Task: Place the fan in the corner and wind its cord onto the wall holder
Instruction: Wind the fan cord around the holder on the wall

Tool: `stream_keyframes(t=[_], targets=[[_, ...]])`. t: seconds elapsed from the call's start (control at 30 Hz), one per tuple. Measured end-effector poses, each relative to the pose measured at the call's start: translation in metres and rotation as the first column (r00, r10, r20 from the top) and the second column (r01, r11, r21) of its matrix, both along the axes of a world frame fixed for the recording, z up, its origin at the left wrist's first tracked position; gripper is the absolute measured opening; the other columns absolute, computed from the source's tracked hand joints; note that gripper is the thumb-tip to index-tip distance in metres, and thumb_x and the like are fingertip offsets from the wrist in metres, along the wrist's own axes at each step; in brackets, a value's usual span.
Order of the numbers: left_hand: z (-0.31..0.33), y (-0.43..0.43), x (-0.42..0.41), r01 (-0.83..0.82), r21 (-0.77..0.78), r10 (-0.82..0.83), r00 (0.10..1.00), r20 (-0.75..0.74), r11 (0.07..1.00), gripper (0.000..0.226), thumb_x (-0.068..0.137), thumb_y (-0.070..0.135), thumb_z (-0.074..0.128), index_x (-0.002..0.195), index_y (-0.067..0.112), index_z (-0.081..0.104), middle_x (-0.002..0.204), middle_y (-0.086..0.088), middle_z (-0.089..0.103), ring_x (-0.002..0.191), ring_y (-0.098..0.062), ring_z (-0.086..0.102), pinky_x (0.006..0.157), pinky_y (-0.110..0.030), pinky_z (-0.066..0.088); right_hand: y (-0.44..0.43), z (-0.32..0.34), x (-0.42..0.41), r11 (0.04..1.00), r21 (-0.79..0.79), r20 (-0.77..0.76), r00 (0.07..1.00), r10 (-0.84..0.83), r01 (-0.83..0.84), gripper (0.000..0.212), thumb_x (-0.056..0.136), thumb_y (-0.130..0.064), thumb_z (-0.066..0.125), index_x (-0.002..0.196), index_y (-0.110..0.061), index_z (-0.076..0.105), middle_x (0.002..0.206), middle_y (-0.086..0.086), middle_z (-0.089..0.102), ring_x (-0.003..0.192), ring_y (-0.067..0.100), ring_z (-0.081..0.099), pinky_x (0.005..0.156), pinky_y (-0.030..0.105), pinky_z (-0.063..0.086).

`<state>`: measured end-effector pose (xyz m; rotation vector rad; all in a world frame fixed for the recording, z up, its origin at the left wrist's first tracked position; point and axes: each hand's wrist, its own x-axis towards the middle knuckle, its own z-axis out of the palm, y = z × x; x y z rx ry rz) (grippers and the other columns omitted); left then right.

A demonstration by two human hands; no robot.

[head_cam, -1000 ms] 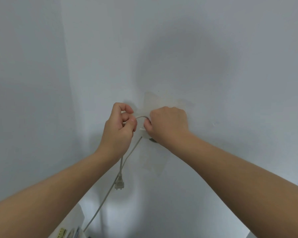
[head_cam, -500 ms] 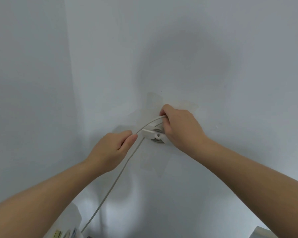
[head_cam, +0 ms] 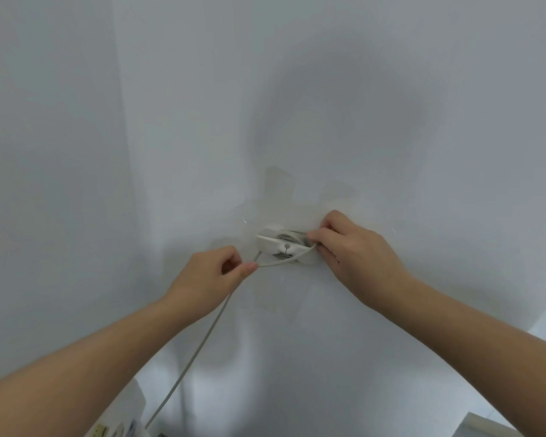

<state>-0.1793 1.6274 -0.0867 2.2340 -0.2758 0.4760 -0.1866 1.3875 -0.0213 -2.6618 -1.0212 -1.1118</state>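
Against the bare white wall (head_cam: pixel 391 89), my right hand (head_cam: pixel 356 250) pinches the fan's cord (head_cam: pixel 199 345) at the wall holder (head_cam: pixel 276 242), where several turns already sit. My left hand (head_cam: pixel 208 275) grips the slack just beside it. Much cord hangs unwound; the fan is out of view.
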Motion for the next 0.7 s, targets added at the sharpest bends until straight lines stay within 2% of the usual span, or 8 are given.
stream_keyframes(t=[0.1, 0.2, 0.37, 0.53, 0.57, 0.7], targets=[[0.001, -0.002, 0.001, -0.019, 0.004, 0.019, 1.0, -0.005, 1.0, 0.033, 0.083, 0.042, 0.066, 0.063, 0.018, 0.056, 0.05, 0.008, 0.045, 0.047, -0.006, 0.038, 0.052, -0.022, 0.035, -0.001, 0.003, 0.0, 1.0, -0.004, -0.026, 1.0, -0.012, 0.012, 0.007, 0.082, -0.004, 0.065, 0.087, -0.007, 0.068, 0.083, 0.009, 0.056, 0.047, 0.031, 0.049, 0.039, 0.037, 0.046], [-0.002, -0.008, 0.0, -0.004, 0.035, 0.003, 1.0, 0.008, 0.999, 0.026, 0.088, 0.034, 0.063, 0.067, 0.02, 0.055, 0.051, 0.007, 0.046, 0.048, -0.007, 0.038, 0.051, -0.021, 0.034, -0.004, 0.005, 0.0, 1.0, -0.017, -0.017, 1.0, -0.019, 0.019, 0.006, 0.08, -0.002, 0.069, 0.084, -0.007, 0.068, 0.082, 0.009, 0.056, 0.046, 0.031, 0.049, 0.038, 0.037, 0.046], [-0.005, -0.011, -0.002, 0.056, 0.108, -0.056, 0.998, -0.004, 0.993, 0.026, 0.091, 0.025, 0.059, 0.067, 0.028, 0.051, 0.055, 0.006, 0.05, 0.05, -0.008, 0.041, 0.052, -0.02, 0.035, -0.006, 0.002, -0.002, 0.996, -0.07, 0.004, 0.998, -0.059, 0.059, 0.018, 0.073, 0.005, 0.072, 0.085, -0.009, 0.068, 0.081, 0.006, 0.057, 0.049, 0.028, 0.05, 0.036, 0.03, 0.041], [-0.001, -0.01, -0.01, 0.191, 0.395, -0.221, 0.975, 0.03, 0.899, 0.019, 0.091, 0.027, 0.059, 0.073, 0.021, 0.057, 0.059, 0.012, 0.051, 0.055, -0.003, 0.045, 0.054, -0.013, 0.033, -0.008, 0.002, -0.004, 0.993, -0.098, 0.032, 0.998, -0.059, 0.062, 0.021, 0.07, 0.002, 0.071, 0.085, -0.013, 0.071, 0.079, 0.003, 0.06, 0.05, 0.025, 0.054, 0.039, 0.022, 0.031], [-0.001, -0.012, -0.012, 0.212, 0.435, -0.25, 0.968, 0.032, 0.875, 0.019, 0.091, 0.028, 0.058, 0.076, 0.018, 0.059, 0.062, 0.01, 0.054, 0.058, -0.004, 0.046, 0.056, -0.013, 0.035, -0.009, 0.003, -0.004, 0.993, -0.101, 0.031, 0.998, -0.051, 0.054, 0.018, 0.072, -0.001, 0.069, 0.085, -0.014, 0.071, 0.08, 0.002, 0.06, 0.051, 0.024, 0.055, 0.04, 0.021, 0.03], [-0.004, -0.022, -0.016, 0.254, 0.523, -0.321, 0.946, 0.041, 0.814, 0.021, 0.093, 0.032, 0.054, 0.082, 0.015, 0.06, 0.075, 0.004, 0.061, 0.074, -0.016, 0.055, 0.069, -0.034, 0.047, -0.011, 0.004, -0.004, 0.992, -0.117, 0.01, 0.999, -0.051, 0.052, 0.013, 0.078, -0.015, 0.056, 0.081, -0.017, 0.069, 0.08, -0.001, 0.06, 0.052, 0.022, 0.055, 0.044, 0.02, 0.03]])
